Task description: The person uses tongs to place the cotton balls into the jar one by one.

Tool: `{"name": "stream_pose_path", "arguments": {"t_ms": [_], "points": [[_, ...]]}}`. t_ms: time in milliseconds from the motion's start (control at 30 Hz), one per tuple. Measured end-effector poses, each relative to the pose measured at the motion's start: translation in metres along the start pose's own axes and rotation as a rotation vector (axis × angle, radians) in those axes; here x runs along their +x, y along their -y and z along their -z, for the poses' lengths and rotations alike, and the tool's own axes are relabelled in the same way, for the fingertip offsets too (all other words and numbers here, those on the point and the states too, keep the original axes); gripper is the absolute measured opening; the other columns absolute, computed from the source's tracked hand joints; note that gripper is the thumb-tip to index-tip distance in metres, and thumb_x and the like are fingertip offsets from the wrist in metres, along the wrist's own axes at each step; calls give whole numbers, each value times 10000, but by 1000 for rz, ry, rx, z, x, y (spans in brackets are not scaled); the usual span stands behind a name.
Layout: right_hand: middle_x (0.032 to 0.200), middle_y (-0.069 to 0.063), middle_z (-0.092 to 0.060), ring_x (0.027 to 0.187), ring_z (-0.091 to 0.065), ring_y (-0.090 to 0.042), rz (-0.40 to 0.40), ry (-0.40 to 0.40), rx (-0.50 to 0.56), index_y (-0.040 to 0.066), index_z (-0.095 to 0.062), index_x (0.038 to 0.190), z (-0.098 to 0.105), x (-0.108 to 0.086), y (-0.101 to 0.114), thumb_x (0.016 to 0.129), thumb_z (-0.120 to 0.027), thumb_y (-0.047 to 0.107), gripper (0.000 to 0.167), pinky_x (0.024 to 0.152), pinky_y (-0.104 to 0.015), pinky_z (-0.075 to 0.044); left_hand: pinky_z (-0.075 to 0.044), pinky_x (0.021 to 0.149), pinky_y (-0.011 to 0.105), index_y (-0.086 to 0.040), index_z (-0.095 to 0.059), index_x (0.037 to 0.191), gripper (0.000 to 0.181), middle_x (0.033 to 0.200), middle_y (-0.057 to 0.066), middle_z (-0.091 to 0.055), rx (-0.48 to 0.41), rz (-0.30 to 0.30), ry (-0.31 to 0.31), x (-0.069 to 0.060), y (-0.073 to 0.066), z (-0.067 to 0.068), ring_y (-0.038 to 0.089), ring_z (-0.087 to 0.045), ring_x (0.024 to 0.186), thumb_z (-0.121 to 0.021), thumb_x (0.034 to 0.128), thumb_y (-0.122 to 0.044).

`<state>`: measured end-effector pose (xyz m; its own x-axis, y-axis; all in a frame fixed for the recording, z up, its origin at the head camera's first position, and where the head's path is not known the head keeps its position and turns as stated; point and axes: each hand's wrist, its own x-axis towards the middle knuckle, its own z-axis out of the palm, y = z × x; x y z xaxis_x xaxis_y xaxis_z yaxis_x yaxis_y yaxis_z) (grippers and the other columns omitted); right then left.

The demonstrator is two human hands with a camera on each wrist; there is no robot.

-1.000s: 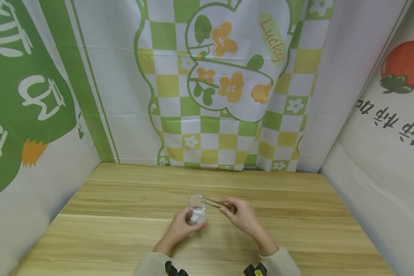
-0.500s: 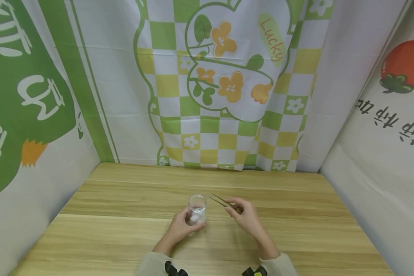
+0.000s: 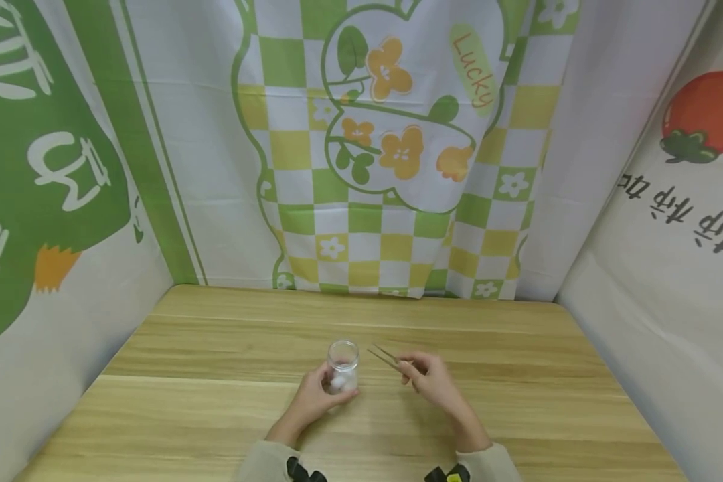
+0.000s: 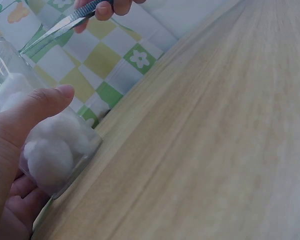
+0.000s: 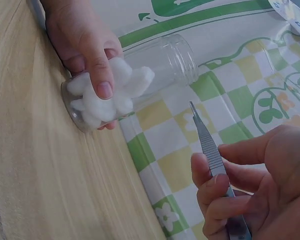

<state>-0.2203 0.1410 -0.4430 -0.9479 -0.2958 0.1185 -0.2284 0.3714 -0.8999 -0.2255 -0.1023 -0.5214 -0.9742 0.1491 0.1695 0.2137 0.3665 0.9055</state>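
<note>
A clear, lidless glass jar (image 3: pixel 343 365) stands upright on the wooden table, its lower half filled with several white cotton balls (image 5: pixel 115 92). My left hand (image 3: pixel 314 395) grips the jar low down, thumb across its near side and fingers behind. To the right of the jar, my right hand (image 3: pixel 432 380) holds metal tweezers (image 5: pixel 210 150) between thumb and fingers. The tweezers' tips are slightly apart with nothing between them. They point toward the jar's mouth but stay outside it, a short way off. In the left wrist view the tweezers (image 4: pixel 65 27) show above the table.
The wooden table (image 3: pixel 217 335) stretches around both hands. A green and yellow checkered cloth (image 3: pixel 391 234) hangs along its back edge. Printed white cloths stand at the left and right sides, one with a red tomato picture (image 3: pixel 707 114).
The right hand has drawn the tweezers away from the jar's mouth to the right, then shifted its hold on them slightly. The left hand and jar have stayed in place.
</note>
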Motion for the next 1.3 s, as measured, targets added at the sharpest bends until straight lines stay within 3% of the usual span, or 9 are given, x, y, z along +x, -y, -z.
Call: {"name": "stream_pose_path", "arguments": {"t_ms": [233,367,600,1000,1300], "points": [[795,-314,-659,518,-446,-12,-96,26,70,-178,-597,1104,-2,3,-8,958,-545,58,283,457,-136,-351,-481,761,176,-52,-619,1090,451,998,120,-730,-2,3,11,1,0,1,29,-590,850,-834,727,-211],[782,-202,-698,561,-487,-43,-165,15,93,-173,-596,1120,-2,4,-12,959,-550,86,309,483,-159,-394,-478,759,175,-50,-622,1089,454,992,118,-731,-11,6,10,1,2,1,16,-584,840,-837,721,-205],[751,-5,-693,602,-581,-35,-333,-30,242,-167,-553,1187,-3,5,-19,949,-572,96,355,529,-157,-476,-475,741,170,-45,-624,1087,450,982,125,-729,-34,12,19,1,3,0,-2,-572,813,-837,719,-195],[681,23,-682,580,-646,-26,-431,-53,443,-176,-503,1239,-4,8,-31,935,-592,62,396,551,-157,-544,-483,761,170,-57,-623,1099,457,989,115,-733,-31,18,20,1,1,0,15,-593,841,-836,722,-202],[666,19,-662,593,-649,-44,-439,-48,484,-226,-482,1195,-4,8,-37,909,-583,-9,373,574,-173,-560,-482,747,173,-69,-612,1142,476,1012,109,-733,-57,18,11,0,1,0,-10,-581,834,-830,728,-156]]}}
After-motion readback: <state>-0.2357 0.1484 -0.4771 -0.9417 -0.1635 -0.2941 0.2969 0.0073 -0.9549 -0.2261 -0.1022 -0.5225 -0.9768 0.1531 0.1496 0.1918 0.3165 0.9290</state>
